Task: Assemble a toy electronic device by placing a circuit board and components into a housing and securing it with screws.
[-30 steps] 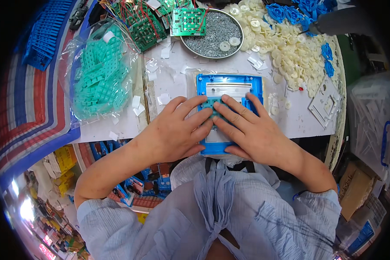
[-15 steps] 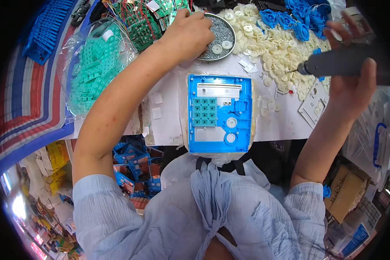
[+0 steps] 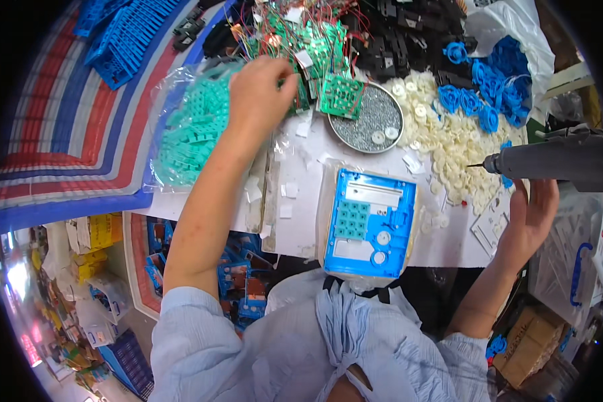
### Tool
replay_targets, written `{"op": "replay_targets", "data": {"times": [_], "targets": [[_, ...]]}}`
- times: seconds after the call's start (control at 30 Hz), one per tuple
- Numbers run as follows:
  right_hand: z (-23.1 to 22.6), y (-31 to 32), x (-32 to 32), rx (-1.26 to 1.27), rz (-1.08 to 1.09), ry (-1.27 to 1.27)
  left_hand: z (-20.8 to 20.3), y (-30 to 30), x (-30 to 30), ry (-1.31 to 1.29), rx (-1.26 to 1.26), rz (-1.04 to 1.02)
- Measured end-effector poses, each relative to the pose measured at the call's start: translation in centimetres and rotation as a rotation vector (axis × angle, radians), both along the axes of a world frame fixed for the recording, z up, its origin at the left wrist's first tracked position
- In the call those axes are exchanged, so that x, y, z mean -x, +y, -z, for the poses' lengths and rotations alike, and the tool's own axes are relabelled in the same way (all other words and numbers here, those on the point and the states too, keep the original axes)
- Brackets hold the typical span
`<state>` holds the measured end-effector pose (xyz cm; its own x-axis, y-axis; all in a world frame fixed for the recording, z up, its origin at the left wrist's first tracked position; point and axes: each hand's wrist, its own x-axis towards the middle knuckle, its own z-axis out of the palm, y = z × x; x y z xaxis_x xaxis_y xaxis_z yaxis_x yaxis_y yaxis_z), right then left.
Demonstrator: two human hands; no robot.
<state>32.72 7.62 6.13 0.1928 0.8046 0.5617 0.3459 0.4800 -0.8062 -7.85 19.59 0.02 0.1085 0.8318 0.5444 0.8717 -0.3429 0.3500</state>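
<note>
My left hand (image 3: 261,94) is at the pile of wired green circuit boards (image 3: 321,40), beside a clear bag of teal rubber keypads (image 3: 194,127). Its fingers are curled, and what they grip is hidden. One green circuit board (image 3: 342,96) overlaps the rim of a round dish of small screws (image 3: 363,130). With my right hand (image 3: 532,218) I hold a dark grey electric screwdriver (image 3: 549,163), bit pointing left; the fingers are partly behind it. Before me lies an open blue plastic housing (image 3: 398,231), with a teal keypad (image 3: 352,220) seated in it.
Cream plastic discs (image 3: 452,154) are heaped right of the dish, with blue plastic parts (image 3: 502,80) behind them. Black parts (image 3: 402,47) lie at the back. Blue slatted pieces (image 3: 137,40) rest on striped cloth at far left. A clear bin (image 3: 563,261) stands at right.
My left hand has moved from the screw dish leftward to the circuit boards. A board now overlaps the dish's rim. The screwdriver stays in my right hand, and the whole view has shifted.
</note>
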Motion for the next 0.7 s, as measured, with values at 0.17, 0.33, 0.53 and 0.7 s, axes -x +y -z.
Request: {"op": "replay_targets", "data": {"times": [0.17,0.33,0.53,0.7], "targets": [[1.1,-3.8,-1.8,0.039,-0.057,-0.010,-1.7,-1.1,0.3,-0.106,0.303,-0.097],[1.8,-5.9,-0.8,0.216,-0.074,0.052,0.6,-0.4,-4.5,0.106,0.636,-0.105],[1.9,-7.3,-0.9,0.247,-0.131,0.070,-2.0,1.4,-1.3,-1.079,1.038,0.034],[1.8,-8.1,1.0,0.301,-0.174,0.091,-4.4,3.1,0.2,-1.283,0.901,0.092]]}}
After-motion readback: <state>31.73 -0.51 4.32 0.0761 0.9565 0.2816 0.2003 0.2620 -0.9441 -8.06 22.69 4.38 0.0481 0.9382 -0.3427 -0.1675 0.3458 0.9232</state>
